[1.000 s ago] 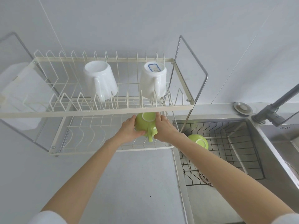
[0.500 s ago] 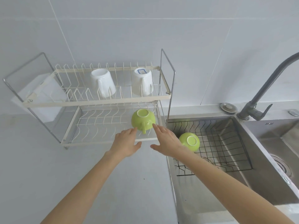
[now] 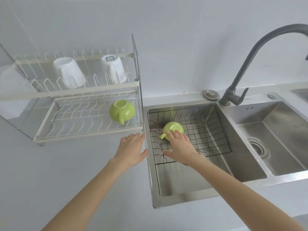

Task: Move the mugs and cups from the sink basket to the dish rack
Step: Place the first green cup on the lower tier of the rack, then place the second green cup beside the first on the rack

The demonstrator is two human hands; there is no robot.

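A green cup (image 3: 172,127) lies upside down in the black wire sink basket (image 3: 215,129), handle pointing left. My right hand (image 3: 180,145) reaches over the basket, fingers spread, fingertips touching the cup's near side without gripping it. My left hand (image 3: 131,150) hovers open above the counter beside the sink's left rim. Another green cup (image 3: 122,111) rests upside down at the right end of the dish rack's lower tier (image 3: 50,130). Two white mugs (image 3: 69,72) (image 3: 114,69) stand inverted on the upper tier.
The steel sink (image 3: 240,147) has a second bowl with a drain (image 3: 259,148) to the right. A dark curved faucet (image 3: 250,52) rises behind it. The rack's metal side frame (image 3: 137,72) stands between rack and sink. A white counter (image 3: 50,172) lies in front.
Both hands let go of the green cup on the lower tier and drew back. My right hand moved right onto the cup in the sink basket; the view shifted right.
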